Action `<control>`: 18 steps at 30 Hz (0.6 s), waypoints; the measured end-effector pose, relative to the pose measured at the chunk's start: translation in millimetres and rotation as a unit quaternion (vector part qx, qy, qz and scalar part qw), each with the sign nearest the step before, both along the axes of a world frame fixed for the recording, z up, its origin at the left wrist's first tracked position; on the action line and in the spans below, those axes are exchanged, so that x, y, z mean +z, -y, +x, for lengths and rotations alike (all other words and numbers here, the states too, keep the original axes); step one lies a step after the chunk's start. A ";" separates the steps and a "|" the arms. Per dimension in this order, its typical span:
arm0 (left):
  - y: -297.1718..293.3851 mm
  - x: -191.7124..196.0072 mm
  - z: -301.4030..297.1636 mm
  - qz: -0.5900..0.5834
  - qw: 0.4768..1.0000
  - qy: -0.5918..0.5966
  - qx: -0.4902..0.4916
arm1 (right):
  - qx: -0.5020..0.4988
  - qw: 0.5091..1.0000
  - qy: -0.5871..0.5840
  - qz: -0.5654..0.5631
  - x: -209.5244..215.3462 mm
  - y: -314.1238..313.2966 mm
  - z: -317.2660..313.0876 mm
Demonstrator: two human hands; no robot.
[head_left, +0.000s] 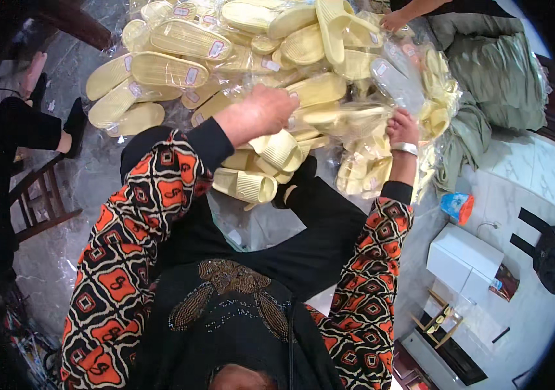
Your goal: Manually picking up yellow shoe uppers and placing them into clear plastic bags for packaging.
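Between my two hands stretches a clear plastic bag with a pale yellow slipper [329, 116] in it. My left hand [263, 112] is closed at the bag's left end, its fingers curled in. At the other end, the closed fingers of my right hand [403, 129] pinch the plastic; a pale band circles that wrist. Below my left hand lie unbagged yellow slippers [245, 185], close to my feet. A wide heap of bagged yellow slippers [190, 39], many with small labels, spreads out beyond both hands.
Another person's hand [394, 21] reaches into the heap from the far right. Grey-green sacks [495, 78] stand at right. A blue and orange container [457, 207] and a white cabinet [464, 260] are nearer. At left are a wooden chair [43, 195] and a person's foot [73, 133].
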State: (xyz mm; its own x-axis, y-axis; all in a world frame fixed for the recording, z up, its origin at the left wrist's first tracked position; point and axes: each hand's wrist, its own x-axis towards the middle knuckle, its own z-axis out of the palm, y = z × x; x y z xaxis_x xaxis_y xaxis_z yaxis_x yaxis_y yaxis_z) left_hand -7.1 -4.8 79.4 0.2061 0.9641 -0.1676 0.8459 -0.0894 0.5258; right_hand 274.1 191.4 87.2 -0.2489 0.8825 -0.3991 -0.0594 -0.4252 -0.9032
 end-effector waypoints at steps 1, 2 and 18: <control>2.1 -4.1 -3.2 -0.001 1.000 0.000 0.007 | 0.015 0.996 -0.088 -0.024 16.1 6.9 0.3; 1.7 -7.1 -2.5 0.039 0.998 0.041 0.016 | 0.002 0.989 -0.147 -0.024 32.9 16.3 2.6; -7.5 22.7 -31.9 0.134 0.933 0.318 0.098 | -0.010 0.919 -0.384 -0.092 80.6 52.8 -3.3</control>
